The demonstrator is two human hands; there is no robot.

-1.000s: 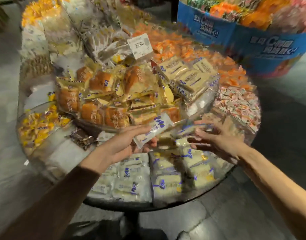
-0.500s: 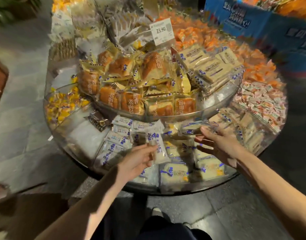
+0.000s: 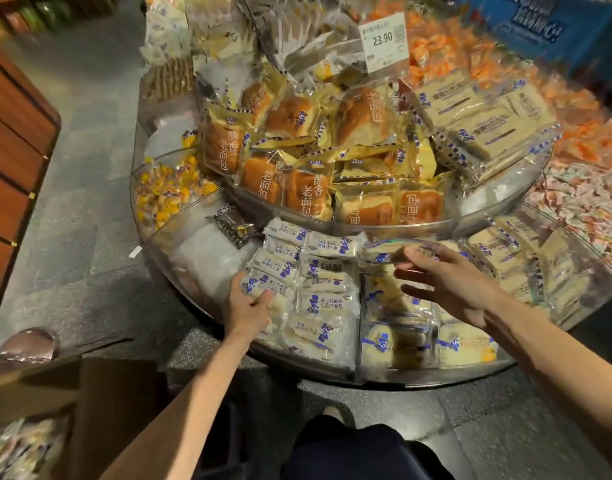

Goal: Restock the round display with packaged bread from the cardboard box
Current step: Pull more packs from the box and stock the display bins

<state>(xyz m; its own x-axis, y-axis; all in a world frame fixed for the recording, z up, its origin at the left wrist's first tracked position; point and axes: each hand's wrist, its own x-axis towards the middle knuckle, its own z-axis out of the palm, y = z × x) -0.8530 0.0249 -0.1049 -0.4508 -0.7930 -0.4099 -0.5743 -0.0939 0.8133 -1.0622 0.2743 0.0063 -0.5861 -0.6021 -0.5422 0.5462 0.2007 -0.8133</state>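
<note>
The round display has clear tiers divided into wedge compartments. My left hand grips a white bread pack with blue print at the left edge of the front compartment, among several like packs. My right hand hovers with fingers spread over the neighbouring compartment of yellowish packs. Its index fingertip is at a blurred pack lying at the back of that compartment. The cardboard box stands open at the lower left, with wrapped packs inside.
The upper tier holds brown bread loaves and beige flat packs under a 23.90 price card. Yellow sweets fill a left wedge, and a near-bare wedge holds one dark pack. A wooden fixture stands left.
My left hand has carried the white pack down and left into the front compartment. My right hand has stayed spread over the yellowish packs. The view has pulled back, showing the box.
</note>
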